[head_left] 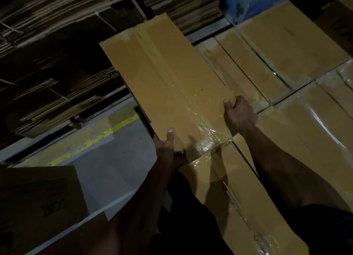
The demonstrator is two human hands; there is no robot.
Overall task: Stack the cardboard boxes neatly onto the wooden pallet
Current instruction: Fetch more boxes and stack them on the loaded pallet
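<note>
On top of the stacked layer: one long taped cardboard box (pixel 168 86), lying flat, its far end jutting past the layer toward the bundles of flattened cardboard (pixel 63 50). Its left long edge overhangs the stack, with open concrete floor (pixel 107 159) and a yellow floor line (pixel 99 138) below it. Its right long edge lies over the neighbouring stacked boxes (pixel 286 50), which fill the whole right side edge to edge with narrow dark seams between them. Its near end meets another taped box (pixel 242 197) running toward the person.

Left hand (pixel 165 142): at the box's near left corner, thumb laid on the top face, fingers wrapped under the edge and hidden; forearm reaching up from below.

Right hand (pixel 239 115): on the near right edge of the box, back of the hand up, fingers curled over that edge, clamped on it; forearm extended from lower right.

Lower left: a separate printed carton (pixel 38 203), well apart across the floor.

Pallet: not visible beneath the boxes.
</note>
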